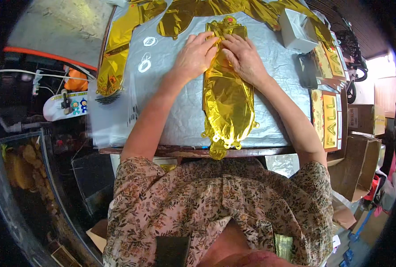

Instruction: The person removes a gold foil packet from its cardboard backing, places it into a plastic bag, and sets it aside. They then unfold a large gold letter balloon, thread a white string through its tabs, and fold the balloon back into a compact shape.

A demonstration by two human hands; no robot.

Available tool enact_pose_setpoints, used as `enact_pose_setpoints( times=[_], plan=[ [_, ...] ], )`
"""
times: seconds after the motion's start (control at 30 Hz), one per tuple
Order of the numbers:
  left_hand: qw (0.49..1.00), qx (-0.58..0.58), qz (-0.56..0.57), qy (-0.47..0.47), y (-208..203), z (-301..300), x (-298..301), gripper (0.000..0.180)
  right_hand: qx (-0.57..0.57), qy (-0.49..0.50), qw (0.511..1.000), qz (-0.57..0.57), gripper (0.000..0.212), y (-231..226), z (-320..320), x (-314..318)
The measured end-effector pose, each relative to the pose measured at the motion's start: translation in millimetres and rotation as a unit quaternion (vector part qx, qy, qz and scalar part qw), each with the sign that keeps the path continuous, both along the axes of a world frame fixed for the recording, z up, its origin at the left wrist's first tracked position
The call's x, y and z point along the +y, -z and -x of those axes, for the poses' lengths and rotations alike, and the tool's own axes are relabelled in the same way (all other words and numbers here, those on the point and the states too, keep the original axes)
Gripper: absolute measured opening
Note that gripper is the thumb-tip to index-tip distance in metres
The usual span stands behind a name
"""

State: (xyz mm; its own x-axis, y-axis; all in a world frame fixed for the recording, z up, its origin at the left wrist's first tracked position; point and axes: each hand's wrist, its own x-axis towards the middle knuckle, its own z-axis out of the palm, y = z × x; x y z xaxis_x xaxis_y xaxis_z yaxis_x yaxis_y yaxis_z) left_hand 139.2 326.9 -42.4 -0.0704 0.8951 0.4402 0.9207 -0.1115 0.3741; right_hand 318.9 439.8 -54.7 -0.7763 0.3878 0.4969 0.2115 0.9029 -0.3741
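A flat gold foil balloon lies lengthwise in front of me, folded into a long strip. Small tabs stick out at its near end, which hangs slightly over the table's front edge. On the strip's left side, near its far end, rests my left hand, its fingertips pressing on the foil. My right hand lies on the right side opposite it, fingers stretched across the foil. Both hands look open, with the fingertips close to each other. Foil under the fingers is partly hidden.
More gold foil balloons lie along the table's back and left. White ribbon coils sit left of my hands, with clear plastic bags nearer. A white box and printed cards are at the right.
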Motion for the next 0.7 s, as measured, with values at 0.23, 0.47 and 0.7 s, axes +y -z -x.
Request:
enact_pose_setpoints(
  times=[0.23,0.47,0.7],
  plan=[
    [1.000,0.011,-0.001,-0.015,5,-3,1,0.036,0.016,-0.006,1.000,0.016,0.039,-2,-7,3],
    [1.000,0.001,0.000,0.006,10,7,7,0.040,-0.024,0.000,1.000,0.004,0.037,5,-9,4],
    [0.998,0.007,0.062,0.017,9,15,1,0.060,-0.017,-0.016,0.999,-0.030,0.037,11,-7,12]
  ],
)
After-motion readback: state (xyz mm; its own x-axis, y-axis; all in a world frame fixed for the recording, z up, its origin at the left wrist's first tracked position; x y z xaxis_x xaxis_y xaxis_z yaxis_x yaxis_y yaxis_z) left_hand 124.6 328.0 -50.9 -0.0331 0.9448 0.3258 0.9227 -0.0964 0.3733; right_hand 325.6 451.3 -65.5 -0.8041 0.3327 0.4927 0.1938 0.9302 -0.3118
